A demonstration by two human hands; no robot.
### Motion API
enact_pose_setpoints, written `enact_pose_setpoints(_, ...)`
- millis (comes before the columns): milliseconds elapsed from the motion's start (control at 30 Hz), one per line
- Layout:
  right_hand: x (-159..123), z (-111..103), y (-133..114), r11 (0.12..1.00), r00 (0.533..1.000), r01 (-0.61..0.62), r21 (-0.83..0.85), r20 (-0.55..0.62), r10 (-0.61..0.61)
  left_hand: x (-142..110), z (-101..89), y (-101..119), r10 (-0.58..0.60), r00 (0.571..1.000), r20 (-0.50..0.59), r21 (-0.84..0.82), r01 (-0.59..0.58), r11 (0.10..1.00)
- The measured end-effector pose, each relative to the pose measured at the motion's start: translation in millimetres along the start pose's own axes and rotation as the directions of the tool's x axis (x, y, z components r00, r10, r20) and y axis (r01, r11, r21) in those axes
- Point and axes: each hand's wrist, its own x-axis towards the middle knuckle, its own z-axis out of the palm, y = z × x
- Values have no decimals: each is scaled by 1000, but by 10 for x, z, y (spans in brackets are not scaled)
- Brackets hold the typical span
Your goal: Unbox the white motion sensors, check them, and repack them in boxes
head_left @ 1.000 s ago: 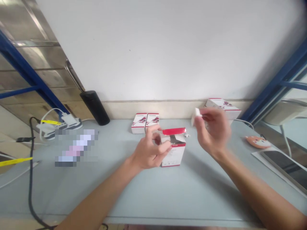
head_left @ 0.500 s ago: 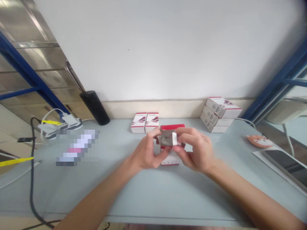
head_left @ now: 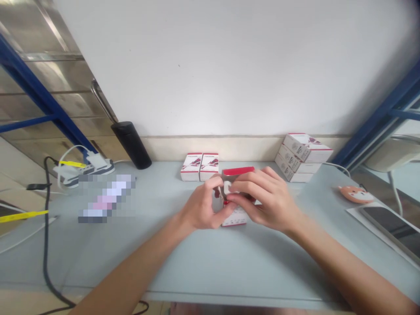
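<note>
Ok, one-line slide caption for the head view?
Left hand and right hand at an open red-flapped box, stacked boxes behind to the right.

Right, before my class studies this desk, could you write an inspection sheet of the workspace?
Surface: pale blue-grey tabletop; spills, nothing seen.
Things: open box with red flap; small white item at its opening; two boxes side by side; three-box stack.
Clutter: black bottle, animal-face item.
Hands: left hand at the open box; right hand holding the small white item.
Cables: black cable, power strip, left.
Surroundings: white wall, blue frame.
</note>
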Motion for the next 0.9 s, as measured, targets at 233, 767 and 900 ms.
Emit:
enact_pose_setpoints(233,44,-112,35,987,980,-88,137,190,61,-50,8,-63,32,999,-4,-23,-32,999)
enact_pose_setpoints(767,-58,-184,418,924,924,-375,73,-49,379,-37,-32,-27,-31,998,-61,218,43,975)
enact_pose_setpoints(900,-245,-163,670,739,653,-594,-317,347,673,6,-41,-2,-22,994,-107,319,55,946)
